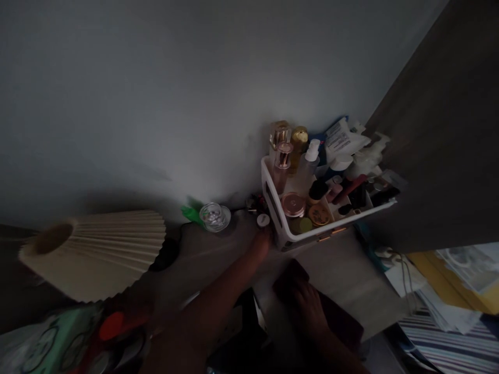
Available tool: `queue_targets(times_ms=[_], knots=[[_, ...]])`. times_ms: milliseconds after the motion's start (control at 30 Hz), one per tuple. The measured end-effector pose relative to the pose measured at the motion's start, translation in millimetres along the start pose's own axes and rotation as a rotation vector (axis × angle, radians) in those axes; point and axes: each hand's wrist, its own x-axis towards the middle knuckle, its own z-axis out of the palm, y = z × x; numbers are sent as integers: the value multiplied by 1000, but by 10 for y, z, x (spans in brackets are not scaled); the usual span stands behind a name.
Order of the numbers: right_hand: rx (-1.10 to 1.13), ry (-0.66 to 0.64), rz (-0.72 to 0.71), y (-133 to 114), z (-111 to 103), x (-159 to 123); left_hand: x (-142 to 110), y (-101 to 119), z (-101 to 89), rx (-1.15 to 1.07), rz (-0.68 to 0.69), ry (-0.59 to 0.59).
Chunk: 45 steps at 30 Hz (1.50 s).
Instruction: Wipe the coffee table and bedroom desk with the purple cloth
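My left hand [262, 245] reaches to the table beside the white organizer [274, 205]. Its fingers close on a small round container with a white lid [263, 221]; the dim light hides most of the fingers. Lower right, my right hand [310, 306] grips a long dark maroon case [343, 322], its fingers draped over the top. This case rests on the grey tabletop [331, 265], slanting down to the right. A clear glass dish [215, 217] stands to the left of my left hand.
Bottles, a rose-gold compact [293, 204] and a pump bottle [368, 156] crowd the organizer. A pleated lampshade [113, 249] leans in at left, near a green object [192, 213]. Papers and a yellow folder [440, 275] lie at right, beside a dark panel [440, 156].
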Motion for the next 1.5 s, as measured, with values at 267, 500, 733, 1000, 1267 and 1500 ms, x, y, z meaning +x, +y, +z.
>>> queue_targets(times_ms=[267, 500, 733, 1000, 1267, 1500], knots=[[13, -21, 9, 27, 56, -23, -440, 65, -249, -40, 1, 7], [-3, -8, -27, 41, 52, -26, -484, -28, -680, -61, -103, 189], [-39, -13, -25, 48, 77, -37, 222, -155, -1017, -52, -132, 314], [-20, -1, -14, 88, 151, -107, 441, -65, -1037, -46, -144, 314], [-38, 11, -102, 75, 138, -8, -491, -18, -1451, -84, -242, 340], [11, -113, -133, 40, 247, 197, -1430, -16, -1468, -92, -365, 205]])
